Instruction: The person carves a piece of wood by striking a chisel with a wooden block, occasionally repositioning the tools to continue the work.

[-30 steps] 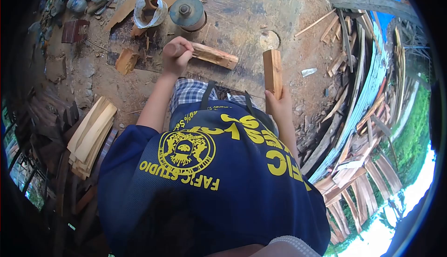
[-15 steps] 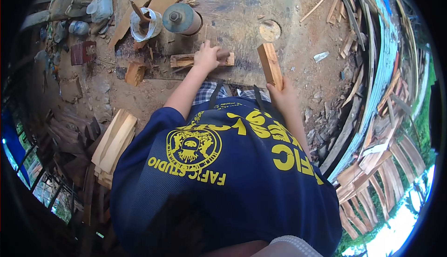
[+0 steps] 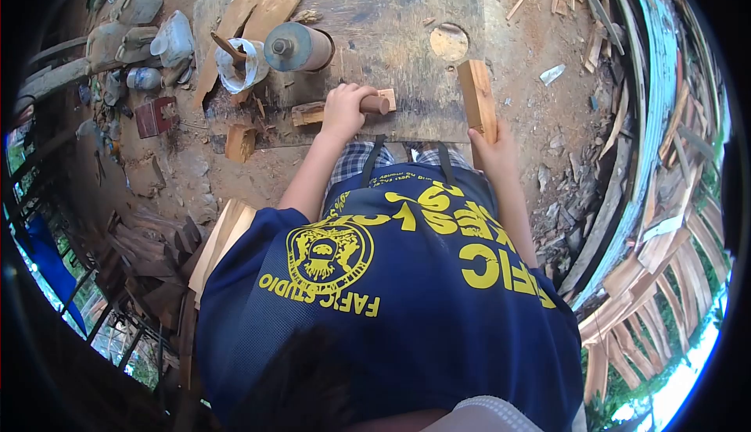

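Note:
My left hand is wrapped round a brown wooden cylinder, like a tool handle, whose round end points right. Beneath it a short wooden piece lies across the worn board. My right hand grips the lower end of a rectangular wooden block, which points away from me at the board's right edge. Beyond my left hand lies a cylinder with a grey-green end and a bolt. Beside it stands a white tub with a brush or stick in it.
A small wood block and a dark red box sit on the ground at the left, near plastic containers. A round pale disc marks the board. Wood strips are piled at the right.
My left hand has turned, and the brown cylinder in it now shows its end more clearly. The block in my right hand stands more upright in view. The whole view has shifted slightly.

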Available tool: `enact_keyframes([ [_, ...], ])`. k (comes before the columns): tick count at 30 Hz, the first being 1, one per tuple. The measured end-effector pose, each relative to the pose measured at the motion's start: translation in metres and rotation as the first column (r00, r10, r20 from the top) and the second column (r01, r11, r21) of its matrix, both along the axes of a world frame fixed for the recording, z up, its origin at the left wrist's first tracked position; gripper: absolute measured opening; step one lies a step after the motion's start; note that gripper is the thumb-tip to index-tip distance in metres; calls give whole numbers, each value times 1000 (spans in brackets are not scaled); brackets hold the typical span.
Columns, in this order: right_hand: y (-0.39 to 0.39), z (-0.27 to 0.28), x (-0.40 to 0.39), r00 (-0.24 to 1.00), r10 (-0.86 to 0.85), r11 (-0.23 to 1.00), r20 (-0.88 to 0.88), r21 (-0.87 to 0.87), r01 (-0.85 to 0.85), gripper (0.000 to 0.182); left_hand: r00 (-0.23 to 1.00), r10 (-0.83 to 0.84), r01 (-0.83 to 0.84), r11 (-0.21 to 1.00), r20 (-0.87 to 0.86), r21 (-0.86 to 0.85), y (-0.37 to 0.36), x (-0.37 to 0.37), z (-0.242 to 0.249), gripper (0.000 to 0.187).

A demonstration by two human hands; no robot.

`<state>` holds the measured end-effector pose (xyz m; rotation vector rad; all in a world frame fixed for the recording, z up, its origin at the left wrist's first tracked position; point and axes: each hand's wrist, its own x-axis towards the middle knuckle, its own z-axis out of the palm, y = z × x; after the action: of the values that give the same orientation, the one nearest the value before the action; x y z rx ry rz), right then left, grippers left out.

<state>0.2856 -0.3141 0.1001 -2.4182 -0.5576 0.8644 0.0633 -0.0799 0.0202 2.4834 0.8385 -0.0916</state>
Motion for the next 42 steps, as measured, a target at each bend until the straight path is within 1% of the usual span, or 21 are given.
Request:
enact_keyframes([
  [1, -2, -5, -1, 1000, -12, 1000, -6, -2, 12, 51, 994, 41, -38, 999, 98, -31, 4, 0, 10, 32],
  [2, -4, -13, -1, 1000, -14, 999, -14, 50, 15, 51, 977, 86, -74, 995, 196, -67, 8, 3, 21, 25],
  [3, -6, -18, -1, 1000, -17, 995, -23, 101, 19, 51, 978, 75, -63, 996, 192, -68, 8, 7, 32, 25],
  [4, -7, -18, -2, 999, -27, 995, -26, 100, 30, 51, 932, 266, -198, 943, 247, -266, 7, 10, 45, 20],
  [5, -5, -17, -3, 998, -18, 997, -58, 76, 22, 51, 852, 455, -306, 834, 258, -460, 9, 14, 58, 18],
  [6, -5, -15, -4, 996, -8, 999, -91, 52, 13, 52, 873, 420, -257, 827, 246, -500, 14, 17, 72, 19],
  [7, -6, -15, -4, 995, -13, 998, -94, 54, 19, 52, 876, 415, -254, 829, 245, -498, 15, 17, 72, 19],
  [9, -5, -14, -5, 995, 43, 995, -89, -91, -51, 50, 788, 491, -124, 718, 372, -685, 19, 20, 68, 21],
  [10, -5, -13, -5, 995, 39, 995, -90, -84, -47, 50, 794, 494, -112, 691, 354, -714, 19, 20, 66, 21],
  [12, -7, -11, -5, 982, 167, 949, -87, -258, -184, 52, 793, 484, -93, 696, 370, -712, 16, 22, 59, 22],
  [17, -16, -27, -3, 982, 142, 940, -124, -293, -173, 56, 757, 476, 0, 685, 448, -728, 1, 28, 56, 23],
  [19, -17, -32, -3, 981, 131, 939, -145, -298, -169, 57, 706, 551, 52, 586, 444, -809, -5, 31, 59, 23],
  [21, -16, -31, -6, 982, 144, 923, -124, -342, -178, 57, 719, 516, 71, 612, 466, -788, -8, 34, 60, 23],
  [23, -18, -34, -7, 983, 128, 932, -133, -323, -165, 57, 728, 483, 90, 636, 486, -767, -10, 35, 59, 23],
  [26, -16, -32, -6, 980, 112, 939, -163, -305, -158, 56, 762, 467, 39, 659, 450, -751, -11, 37, 54, 24],
  [28, -15, -28, -5, 977, 104, 940, -184, -303, -157, 55, 783, 387, 80, 713, 487, -696, -9, 37, 51, 24],
  [32, -17, -25, -3, 976, 104, 946, -193, -285, -158, 55, 784, 381, 105, 696, 490, -710, -10, 38, 46, 24],
  [34, -18, -28, -3, 974, 105, 943, -198, -292, -161, 56, 799, 333, 98, 748, 500, -656, -10, 39, 45, 24],
  [36, -20, -33, -4, 981, 111, 951, -159, -270, -151, 54, 795, 349, 101, 730, 496, -676, -11, 40, 45, 24],
  [40, -20, -36, -4, 981, 118, 953, -152, -259, -155, 53, 776, 394, 115, 680, 493, -724, -14, 42, 49, 25],
  [42, -19, -30, -4, 979, 135, 946, -153, -273, -173, 54, 780, 374, 125, 692, 502, -711, -14, 43, 52, 25],
])
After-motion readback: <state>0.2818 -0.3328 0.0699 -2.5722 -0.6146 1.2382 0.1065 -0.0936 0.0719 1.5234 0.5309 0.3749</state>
